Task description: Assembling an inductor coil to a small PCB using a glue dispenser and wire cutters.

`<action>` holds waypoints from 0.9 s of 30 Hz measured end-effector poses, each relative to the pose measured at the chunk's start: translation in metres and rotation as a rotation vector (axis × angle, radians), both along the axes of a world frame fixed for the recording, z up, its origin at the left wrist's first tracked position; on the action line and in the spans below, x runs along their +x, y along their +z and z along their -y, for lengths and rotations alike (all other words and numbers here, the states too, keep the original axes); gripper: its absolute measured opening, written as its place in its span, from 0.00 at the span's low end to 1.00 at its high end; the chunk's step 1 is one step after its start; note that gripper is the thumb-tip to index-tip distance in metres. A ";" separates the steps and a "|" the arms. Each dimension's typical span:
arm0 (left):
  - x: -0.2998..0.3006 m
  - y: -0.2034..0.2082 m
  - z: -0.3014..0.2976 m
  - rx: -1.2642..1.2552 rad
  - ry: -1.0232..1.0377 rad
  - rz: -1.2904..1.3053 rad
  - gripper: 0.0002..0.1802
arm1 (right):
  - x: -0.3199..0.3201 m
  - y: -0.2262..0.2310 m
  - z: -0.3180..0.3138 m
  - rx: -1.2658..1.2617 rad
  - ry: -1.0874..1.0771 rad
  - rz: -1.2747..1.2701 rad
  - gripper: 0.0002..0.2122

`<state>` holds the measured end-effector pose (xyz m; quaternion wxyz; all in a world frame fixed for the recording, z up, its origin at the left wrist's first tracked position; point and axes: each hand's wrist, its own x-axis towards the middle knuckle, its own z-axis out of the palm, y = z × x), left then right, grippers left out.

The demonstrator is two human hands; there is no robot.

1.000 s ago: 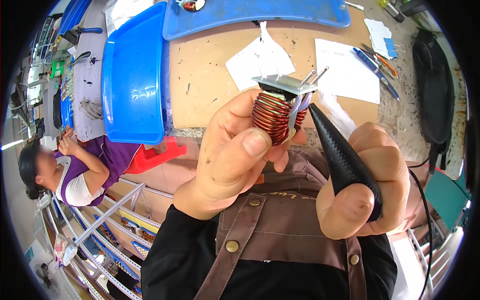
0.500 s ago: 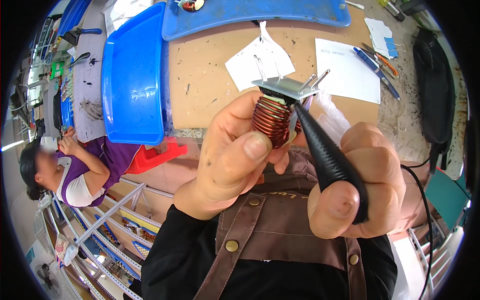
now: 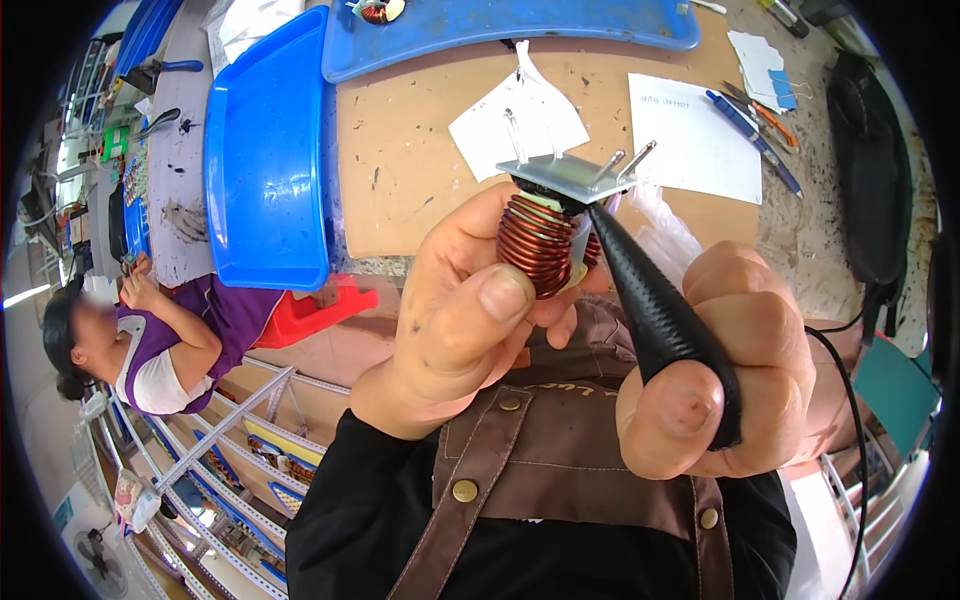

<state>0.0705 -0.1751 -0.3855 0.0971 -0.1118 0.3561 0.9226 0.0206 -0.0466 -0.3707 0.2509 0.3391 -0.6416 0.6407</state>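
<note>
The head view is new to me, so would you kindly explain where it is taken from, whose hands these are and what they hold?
There is no robot here: you are looking down at a person's own two bare hands. The wide fisheye camera is worn on their head, so straight edges bend toward the rim, and left in the picture is their left.

The left hand holds a copper-coloured wire coil topped by a flat plate with metal pins. The right hand grips a black tapered tool, its tip close under the plate; I cannot tell whether they touch.

Beyond the hands is a brown board with a white sheet and a blue pen. A blue tray is at left.
</note>
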 end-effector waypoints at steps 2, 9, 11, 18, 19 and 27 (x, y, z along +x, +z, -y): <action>0.000 0.001 -0.001 0.009 -0.003 0.013 0.33 | 0.002 -0.002 0.001 -0.035 -0.024 -0.016 0.12; 0.003 0.006 -0.005 -0.011 0.073 0.054 0.35 | 0.002 -0.002 0.001 -0.037 -0.028 0.008 0.11; 0.003 0.004 -0.006 -0.004 0.091 0.071 0.35 | 0.003 -0.004 0.001 -0.055 -0.012 -0.008 0.11; 0.003 0.003 -0.009 -0.031 0.116 0.022 0.36 | 0.002 -0.002 -0.002 -0.034 -0.020 -0.001 0.10; 0.003 0.003 -0.010 -0.034 0.117 0.024 0.36 | 0.001 -0.002 -0.001 -0.041 -0.019 -0.013 0.10; 0.005 0.005 -0.010 -0.075 0.146 0.044 0.36 | 0.004 -0.003 0.000 -0.048 -0.035 -0.014 0.11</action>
